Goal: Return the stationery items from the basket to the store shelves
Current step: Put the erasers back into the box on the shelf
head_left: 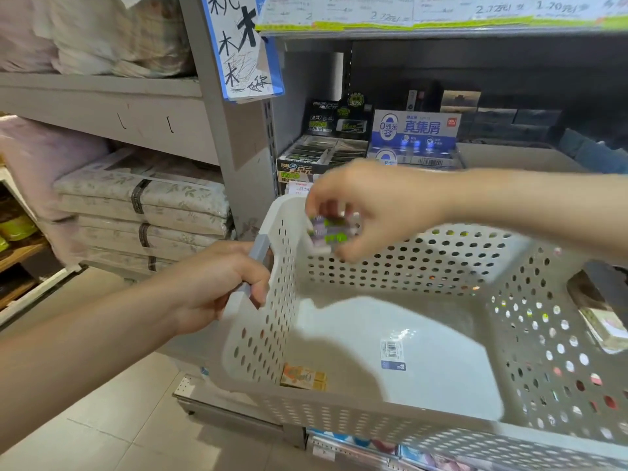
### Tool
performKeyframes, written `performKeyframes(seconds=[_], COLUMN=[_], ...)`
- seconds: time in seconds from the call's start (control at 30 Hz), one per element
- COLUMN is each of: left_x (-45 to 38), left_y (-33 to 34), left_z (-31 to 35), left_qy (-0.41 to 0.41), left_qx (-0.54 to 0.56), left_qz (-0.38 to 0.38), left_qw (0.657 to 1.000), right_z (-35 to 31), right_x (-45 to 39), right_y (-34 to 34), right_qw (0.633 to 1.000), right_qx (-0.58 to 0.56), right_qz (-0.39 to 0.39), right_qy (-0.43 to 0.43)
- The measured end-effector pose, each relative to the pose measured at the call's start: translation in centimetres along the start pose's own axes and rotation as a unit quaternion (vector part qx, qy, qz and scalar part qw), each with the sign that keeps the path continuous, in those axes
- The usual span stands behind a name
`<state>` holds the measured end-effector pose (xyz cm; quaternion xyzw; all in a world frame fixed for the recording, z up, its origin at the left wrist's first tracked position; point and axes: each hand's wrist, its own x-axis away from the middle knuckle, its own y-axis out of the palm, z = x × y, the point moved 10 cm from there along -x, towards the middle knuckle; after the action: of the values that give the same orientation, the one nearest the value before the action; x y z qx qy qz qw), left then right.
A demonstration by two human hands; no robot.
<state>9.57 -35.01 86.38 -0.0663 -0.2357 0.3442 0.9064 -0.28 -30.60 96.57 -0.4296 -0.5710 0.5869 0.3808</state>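
A white perforated plastic basket [339,273] fills the lower right. My left hand [221,283] grips its grey handle [259,256] on the left side. Above the basket's far left corner, my right hand [367,205] pinches a few small erasers [328,231] in purple and green wrappers; they are blurred. One small orange and yellow packet [303,377] lies in the near left corner of the basket floor, and a barcode sticker [392,353] is on the floor's middle. Behind my right hand, on the shelf, stand a black eraser display box [316,154] and a blue and white one [414,137].
A grey shelf upright [217,107] separates the stationery shelf from folded bedding packs [142,202] on the left. Price labels [441,15] line the shelf edge above. A white tray [516,158] sits right of the eraser boxes. More goods lie at the right edge [601,317]. Tiled floor lies lower left.
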Motion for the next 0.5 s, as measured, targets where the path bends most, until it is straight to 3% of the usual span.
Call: performKeyframes(seconds=[0.07, 0.17, 0.33, 0.5], left_x=[0.1, 0.2, 0.3, 0.8], left_y=[-0.1, 0.0, 0.0, 0.5], left_z=[-0.1, -0.1, -0.1, 0.2], left_qy=[-0.001, 0.001, 0.012, 0.025], left_qx=[0.006, 0.002, -0.016, 0.001], left_qz=[-0.006, -0.018, -0.028, -0.039], left_qw=[1.0, 1.0, 0.999, 0.999], right_z=[2.1, 5.6, 9.2, 11.3], right_x=[-0.2, -1.1, -3.5, -4.8], right_y=[-2.9, -5.4, -5.6, -5.4], right_qw=[0.998, 0.994, 0.982, 0.977], right_qx=[-0.023, 0.038, 0.165, 0.192], right_qz=[0.048, 0.087, 0.042, 0.035], right_qy=[0.03, 0.062, 0.078, 0.091])
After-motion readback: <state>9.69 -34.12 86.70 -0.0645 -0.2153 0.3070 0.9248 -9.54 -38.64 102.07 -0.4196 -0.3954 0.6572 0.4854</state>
